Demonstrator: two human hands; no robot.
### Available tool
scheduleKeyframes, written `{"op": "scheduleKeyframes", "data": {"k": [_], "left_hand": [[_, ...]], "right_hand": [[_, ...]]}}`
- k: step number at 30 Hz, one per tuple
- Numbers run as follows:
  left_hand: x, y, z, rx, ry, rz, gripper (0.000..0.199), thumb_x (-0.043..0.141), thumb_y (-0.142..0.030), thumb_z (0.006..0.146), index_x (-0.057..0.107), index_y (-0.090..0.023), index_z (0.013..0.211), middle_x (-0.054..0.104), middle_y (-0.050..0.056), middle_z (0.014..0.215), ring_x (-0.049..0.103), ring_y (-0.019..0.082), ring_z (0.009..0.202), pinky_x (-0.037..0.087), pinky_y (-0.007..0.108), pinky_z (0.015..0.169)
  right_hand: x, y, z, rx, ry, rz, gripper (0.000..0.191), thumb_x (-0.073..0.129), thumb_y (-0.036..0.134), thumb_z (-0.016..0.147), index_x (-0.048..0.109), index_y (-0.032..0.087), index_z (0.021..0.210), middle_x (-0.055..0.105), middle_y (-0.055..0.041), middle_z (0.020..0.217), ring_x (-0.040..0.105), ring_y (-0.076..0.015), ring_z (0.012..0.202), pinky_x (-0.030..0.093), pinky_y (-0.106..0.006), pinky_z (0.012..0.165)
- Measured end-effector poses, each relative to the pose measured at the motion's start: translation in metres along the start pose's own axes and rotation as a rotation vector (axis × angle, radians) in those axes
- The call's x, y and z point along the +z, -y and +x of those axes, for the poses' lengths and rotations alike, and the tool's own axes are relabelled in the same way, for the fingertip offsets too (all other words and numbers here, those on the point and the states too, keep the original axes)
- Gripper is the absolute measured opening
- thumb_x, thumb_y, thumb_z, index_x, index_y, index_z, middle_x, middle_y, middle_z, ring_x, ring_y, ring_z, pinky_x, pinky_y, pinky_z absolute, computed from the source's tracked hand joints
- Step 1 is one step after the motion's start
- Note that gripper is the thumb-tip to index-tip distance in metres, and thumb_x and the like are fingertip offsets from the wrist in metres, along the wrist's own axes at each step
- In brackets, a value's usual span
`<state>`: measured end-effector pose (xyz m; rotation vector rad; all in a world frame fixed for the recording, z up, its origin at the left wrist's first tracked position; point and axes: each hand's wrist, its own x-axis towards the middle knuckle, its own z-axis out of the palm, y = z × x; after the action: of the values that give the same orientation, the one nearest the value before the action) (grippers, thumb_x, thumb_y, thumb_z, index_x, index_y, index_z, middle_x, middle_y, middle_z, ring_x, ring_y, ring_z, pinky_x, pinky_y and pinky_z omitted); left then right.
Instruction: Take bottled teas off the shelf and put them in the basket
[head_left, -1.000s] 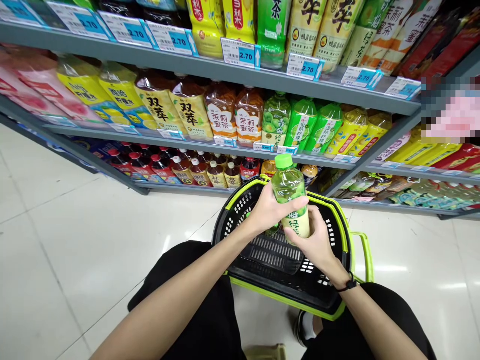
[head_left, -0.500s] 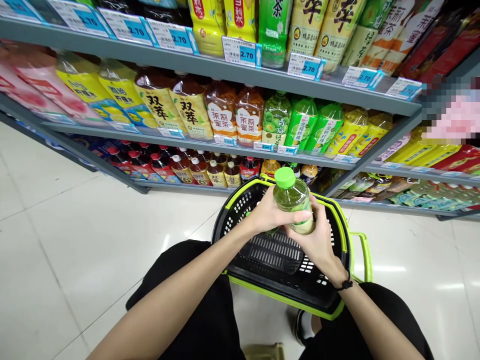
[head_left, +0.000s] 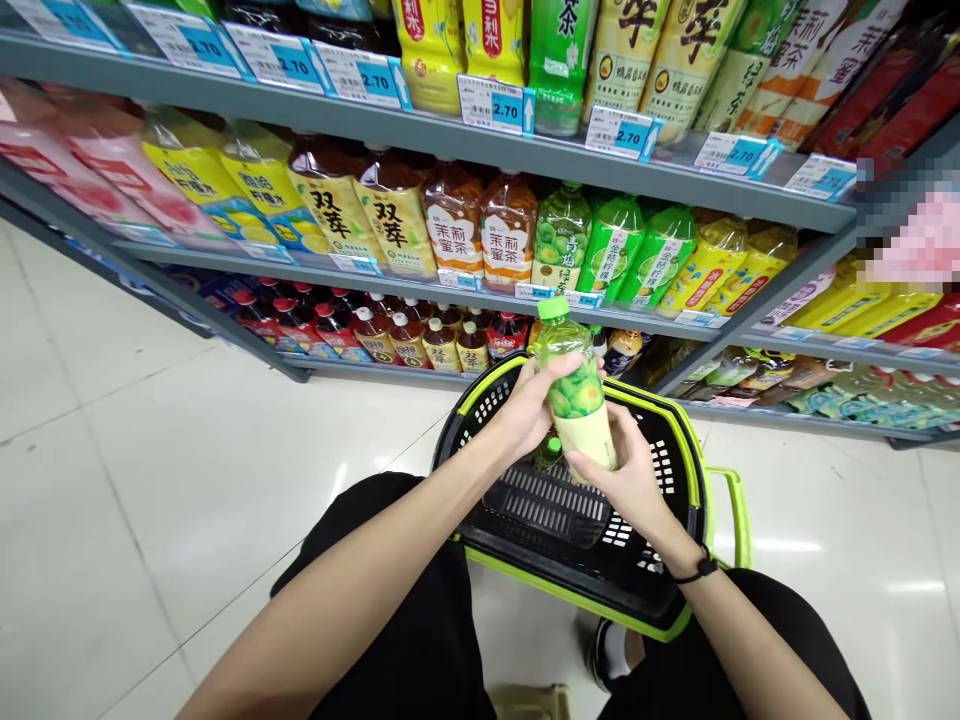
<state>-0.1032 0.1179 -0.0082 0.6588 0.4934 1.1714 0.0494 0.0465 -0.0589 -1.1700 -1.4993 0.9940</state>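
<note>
A green tea bottle (head_left: 577,395) with a green cap and a plum-patterned label is held tilted above the shopping basket, its cap leaning toward the shelves. My left hand (head_left: 534,400) is closed around its upper part, the thumb lying across the label. Lower down, my right hand (head_left: 626,465) grips the bottle near its base. Below is the black shopping basket (head_left: 525,560) with a lime-green rim and handle. Inside it, another green-capped bottle (head_left: 550,452) shows partly behind the held one; the rest of it is hidden.
Grey shelves (head_left: 420,290) full of drink bottles stand in front, with price tags (head_left: 495,103) along their edges. A matching plum-label bottle (head_left: 561,240) is on the middle shelf. My knees flank the basket over a pale tiled floor (head_left: 75,500). A small stool (head_left: 529,700) shows at the bottom.
The bottle has been tipped from nearly upright, cap toward me, to cap pointing at the shelves, so its label now faces me. Both hands still hold it. The view has shifted slightly.
</note>
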Motion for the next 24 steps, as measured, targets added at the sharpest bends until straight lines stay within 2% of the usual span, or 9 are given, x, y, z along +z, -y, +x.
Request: {"op": "scheduleKeyframes", "data": {"k": [3, 5, 7, 10, 15, 18, 24], "left_hand": [[-0.002, -0.002, 0.000, -0.034, 0.029, -0.043, 0.050, 0.081, -0.057, 0.073, 0.069, -0.013, 0.093, 0.074, 0.010, 0.094, 0.071, 0.020, 0.082, 0.060, 0.032, 0.076], [-0.003, -0.002, -0.001, -0.037, 0.071, -0.036, 0.051, 0.080, -0.058, 0.072, 0.068, -0.013, 0.094, 0.074, 0.009, 0.090, 0.070, 0.019, 0.078, 0.059, 0.030, 0.072], [-0.003, -0.001, -0.004, -0.026, 0.122, -0.017, 0.052, 0.081, -0.057, 0.071, 0.067, -0.014, 0.095, 0.073, 0.008, 0.088, 0.069, 0.018, 0.073, 0.057, 0.029, 0.068], [-0.005, 0.001, -0.005, -0.027, 0.161, 0.004, 0.054, 0.081, -0.059, 0.069, 0.067, -0.014, 0.094, 0.072, 0.007, 0.084, 0.067, 0.017, 0.070, 0.056, 0.028, 0.066], [-0.008, 0.007, -0.003, -0.084, 0.183, -0.018, 0.056, 0.076, -0.062, 0.069, 0.066, -0.014, 0.095, 0.071, 0.008, 0.080, 0.070, 0.020, 0.072, 0.056, 0.030, 0.064], [-0.008, 0.009, -0.002, -0.114, 0.216, -0.032, 0.057, 0.073, -0.063, 0.068, 0.065, -0.013, 0.096, 0.071, 0.010, 0.080, 0.072, 0.024, 0.075, 0.056, 0.031, 0.062], [-0.006, 0.010, -0.003, -0.124, 0.226, -0.011, 0.060, 0.072, -0.063, 0.067, 0.066, -0.013, 0.101, 0.072, 0.010, 0.080, 0.073, 0.027, 0.079, 0.061, 0.037, 0.070]], "right_hand": [[0.007, 0.009, -0.005, 0.224, 0.187, 0.379, 0.073, 0.083, 0.039, 0.086, 0.043, 0.027, 0.146, 0.059, -0.0113, 0.135, 0.069, -0.0240, 0.101, 0.067, -0.035, 0.064], [0.011, 0.013, -0.008, 0.279, 0.232, 0.447, 0.069, 0.084, 0.038, 0.085, 0.046, 0.026, 0.141, 0.061, -0.0098, 0.127, 0.068, -0.0213, 0.091, 0.067, -0.035, 0.060], [0.013, 0.014, -0.010, 0.282, 0.243, 0.443, 0.062, 0.086, 0.036, 0.084, 0.051, 0.025, 0.134, 0.062, -0.0075, 0.119, 0.067, -0.0185, 0.084, 0.069, -0.036, 0.061], [0.014, 0.011, -0.012, 0.278, 0.240, 0.421, 0.063, 0.088, 0.034, 0.081, 0.053, 0.025, 0.133, 0.062, -0.0057, 0.115, 0.066, -0.0161, 0.076, 0.068, -0.034, 0.058], [0.014, 0.008, -0.017, 0.266, 0.237, 0.340, 0.068, 0.087, 0.032, 0.081, 0.052, 0.025, 0.138, 0.063, -0.0049, 0.110, 0.065, -0.0156, 0.070, 0.066, -0.030, 0.051], [0.014, 0.010, -0.018, 0.281, 0.229, 0.282, 0.079, 0.089, 0.030, 0.078, 0.048, 0.026, 0.145, 0.063, -0.0048, 0.108, 0.065, -0.0154, 0.068, 0.062, -0.027, 0.045], [0.014, 0.014, -0.020, 0.291, 0.236, 0.220, 0.088, 0.088, 0.036, 0.079, 0.041, 0.024, 0.153, 0.064, -0.0054, 0.105, 0.063, -0.0146, 0.063, 0.060, -0.027, 0.042]]}}
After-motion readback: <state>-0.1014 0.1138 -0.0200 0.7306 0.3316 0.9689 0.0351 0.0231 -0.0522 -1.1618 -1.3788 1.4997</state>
